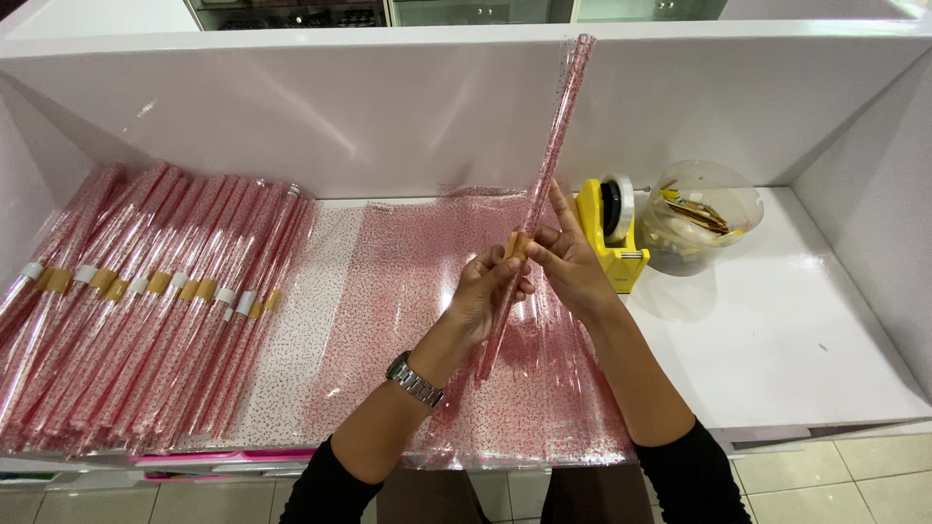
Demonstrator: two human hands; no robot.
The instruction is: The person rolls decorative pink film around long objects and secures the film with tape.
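Stacked at nine o'clock on the white bench: a large pile of finished rolls, thin tubes of clear film with small red dots, each bound near its upper third by a band of tan or white tape. Lying side by side and overlapping, slanting from seven o'clock up toward one o'clock. Plenty done already, judging by that pile.

Spread flat in the middle, from about ten o'clock round to six: loose sheets of the same dotted film, unrolled, overhanging the near edge of the bench. How many sheets are left cannot be counted, since they lie on one another and are see-through.

Above those sheets, at centre: left hand, wristwatch on the wrist, closed around one rolled tube, held nearly upright, top tilted toward one o'clock, lower end just above the flat film. Right hand also gripping the tube at the same height, fingertips pressing on a tan tape band there, forefinger stretched up along the roll. Both hands touching each other, clamped on the tube. Taping apparently under way or just completed on this one.

At two o'clock: yellow tape dispenser with a white roll, just beside the right hand. Further right, touching the dispenser, a clear round tub holding small gold-coloured pieces, too small to identify.
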